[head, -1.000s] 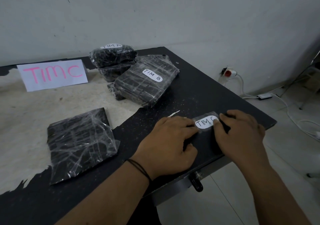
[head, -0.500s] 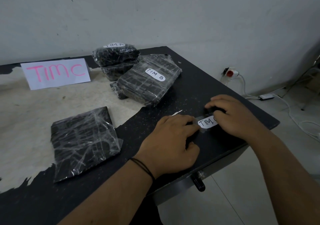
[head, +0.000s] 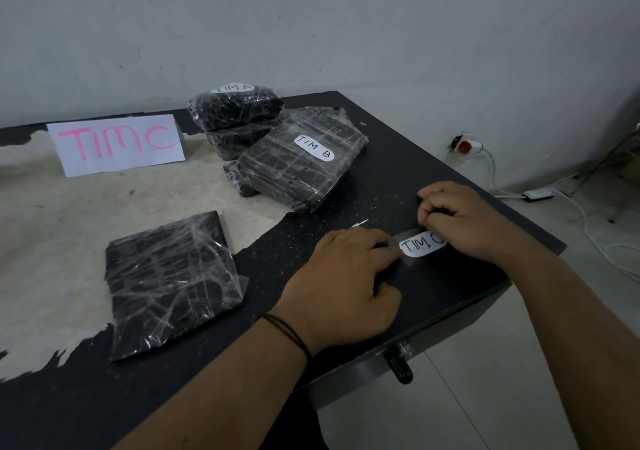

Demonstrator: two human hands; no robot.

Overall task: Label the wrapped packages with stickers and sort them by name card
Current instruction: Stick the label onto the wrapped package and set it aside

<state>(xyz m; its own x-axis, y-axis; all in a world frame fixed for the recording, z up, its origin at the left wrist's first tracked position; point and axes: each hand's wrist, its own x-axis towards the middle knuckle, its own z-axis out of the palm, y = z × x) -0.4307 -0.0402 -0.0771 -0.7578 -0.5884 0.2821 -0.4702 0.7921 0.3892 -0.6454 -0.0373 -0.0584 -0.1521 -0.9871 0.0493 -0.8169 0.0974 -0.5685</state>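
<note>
Since the earlier frames the right hand point(head: 464, 221) has slid up and over the far end of the sticker, so that its knuckles now hide part of the final letter; the left hand point(head: 346, 287) has barely shifted. Reading left to right: we see the pink "TIM C" name card point(head: 116, 148) propped at the wall; before it an unlabelled wrapped package point(head: 173, 283) lying flat; behind, a stack topped by a "TIM A" package point(head: 235, 107), with a "TIM B" package point(head: 304, 165) leaning on it. On the table point(head: 363, 200) near its front edge lies the "TIM C" sticker point(head: 420, 243) on clear backing. The left hand's curled fingertips pin its near end; the right hand's curled fingers pinch the far end. We judge the peeling step is in hand. Next: lift the sticker free without creasing, then carry it to the unlabelled package.
</note>
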